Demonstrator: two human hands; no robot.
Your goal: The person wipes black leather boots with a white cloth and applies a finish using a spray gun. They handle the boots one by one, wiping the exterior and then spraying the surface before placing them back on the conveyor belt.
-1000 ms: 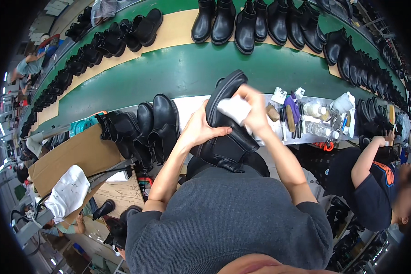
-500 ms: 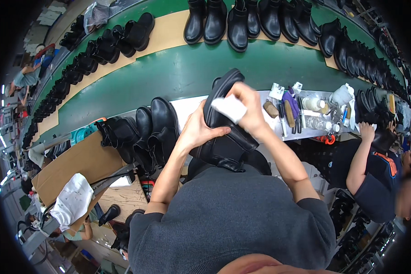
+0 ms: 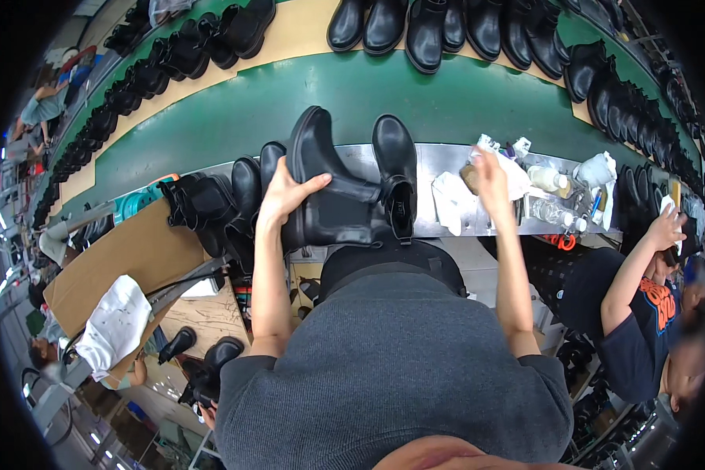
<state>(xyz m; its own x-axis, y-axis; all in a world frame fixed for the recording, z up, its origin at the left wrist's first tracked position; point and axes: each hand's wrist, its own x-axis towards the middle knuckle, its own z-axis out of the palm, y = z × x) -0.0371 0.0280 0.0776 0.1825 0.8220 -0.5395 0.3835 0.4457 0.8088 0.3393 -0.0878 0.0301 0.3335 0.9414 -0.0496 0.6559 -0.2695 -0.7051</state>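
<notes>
By the left hand (image 3: 290, 192), fingers closed round the sole side and thumb laid on the upper, a black boot (image 3: 333, 207) is held over the metal bench's (image 3: 430, 160) near edge. The right hand (image 3: 490, 178) is blurred beside white cloth (image 3: 517, 177); its closure and hold cannot be told. Scuffs are best avoided by clearance from the standing boot (image 3: 393, 149) alongside.

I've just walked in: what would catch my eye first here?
First, the shiny black boot gripped in the left hand, left of centre. Then the long line of dark boots curving along the far side of the green table. The blurred right hand is near white cloths, right of centre.
</notes>
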